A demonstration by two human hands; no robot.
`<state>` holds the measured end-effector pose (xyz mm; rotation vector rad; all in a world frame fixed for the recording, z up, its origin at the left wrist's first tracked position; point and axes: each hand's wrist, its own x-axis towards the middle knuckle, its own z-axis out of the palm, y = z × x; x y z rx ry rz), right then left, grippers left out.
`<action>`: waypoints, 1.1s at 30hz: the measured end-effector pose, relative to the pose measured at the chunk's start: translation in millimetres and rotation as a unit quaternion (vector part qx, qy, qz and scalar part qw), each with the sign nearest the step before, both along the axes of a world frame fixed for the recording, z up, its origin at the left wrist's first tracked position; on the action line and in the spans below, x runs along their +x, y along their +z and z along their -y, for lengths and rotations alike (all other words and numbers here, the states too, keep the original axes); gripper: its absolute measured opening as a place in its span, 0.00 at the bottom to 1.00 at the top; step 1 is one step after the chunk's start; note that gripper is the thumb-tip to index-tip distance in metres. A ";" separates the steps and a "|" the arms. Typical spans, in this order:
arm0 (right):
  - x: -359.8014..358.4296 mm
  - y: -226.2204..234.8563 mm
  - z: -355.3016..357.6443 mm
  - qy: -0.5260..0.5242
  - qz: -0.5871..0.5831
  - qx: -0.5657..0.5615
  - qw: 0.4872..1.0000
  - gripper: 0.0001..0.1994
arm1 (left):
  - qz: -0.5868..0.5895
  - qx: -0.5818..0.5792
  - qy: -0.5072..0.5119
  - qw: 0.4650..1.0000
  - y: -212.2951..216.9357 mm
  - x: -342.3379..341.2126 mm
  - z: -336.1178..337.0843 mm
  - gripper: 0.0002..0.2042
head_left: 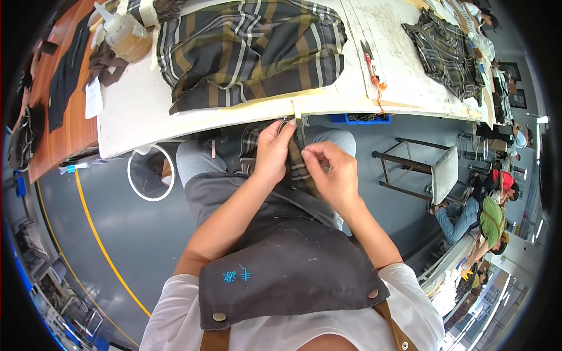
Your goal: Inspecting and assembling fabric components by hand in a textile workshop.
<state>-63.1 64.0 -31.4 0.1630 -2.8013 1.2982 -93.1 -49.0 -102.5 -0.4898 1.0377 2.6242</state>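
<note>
Just below the table's near edge, my left hand (273,151) grips a narrow plaid fabric strip (297,167) in dark, brown and white, its thumb and fingertips closed near the upper end. My right hand (335,169) is closed in a pinch at the strip's right edge, a little lower down. From between the hands the strip hangs toward my lap, over the dark apron (287,263). On the white table (234,126), directly beyond my hands, lies a larger crumpled piece of the same plaid cloth (252,52).
Red-handled scissors (369,61) lie right of the cloth. More plaid pieces (448,55) are at the far right. A squeeze bottle (127,40) stands at the far left. Below the table are a blue bin (360,119), a white-rimmed basket (153,198) and a padded stool (445,175). People sit at right.
</note>
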 end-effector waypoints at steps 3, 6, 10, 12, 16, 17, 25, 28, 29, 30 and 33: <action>-4.5 -5.4 -0.7 -0.018 0.065 -0.078 0.995 0.05 | -0.048 -0.142 0.064 0.987 -12.7 0.4 -9.4 0.10; -12.4 -8.8 -0.6 -0.043 0.126 -0.170 0.976 0.06 | -0.095 -0.434 -0.039 0.895 -21.3 -2.7 3.2 0.19; -17.1 -15.7 -4.3 -0.042 0.172 -0.242 0.954 0.06 | -0.293 -0.637 0.066 0.710 1.2 3.4 29.9 0.11; -17.5 -17.7 -5.2 -0.035 0.185 -0.272 0.944 0.07 | -0.288 -0.597 0.059 0.747 19.2 18.2 33.2 0.09; -17.2 -21.2 -6.2 -0.027 0.187 -0.296 0.936 0.07 | -0.241 -0.461 -0.020 0.854 35.8 25.0 31.6 0.05; -17.5 -21.6 -6.3 -0.027 0.194 -0.306 0.932 0.07 | -0.225 -0.428 -0.045 0.874 39.6 24.2 30.4 0.05; -19.5 -20.1 -11.4 -0.004 0.227 -0.331 0.916 0.08 | -0.139 -0.376 -0.121 0.908 34.3 16.5 32.5 0.02; -18.7 -19.9 -12.7 0.006 0.230 -0.354 0.907 0.08 | -0.123 -0.355 -0.146 0.915 35.2 15.3 32.9 0.02; -18.5 -19.9 -13.0 0.011 0.230 -0.359 0.904 0.07 | -0.126 -0.353 -0.129 0.918 35.3 15.2 31.6 0.02; -18.4 -20.6 -13.6 0.010 0.230 -0.361 0.904 0.07 | -0.129 -0.352 -0.112 0.920 35.4 15.3 30.6 0.03; -19.6 -21.8 -15.2 0.017 0.233 -0.337 0.912 0.06 | -0.122 -0.341 -0.113 0.925 36.8 15.5 30.1 0.03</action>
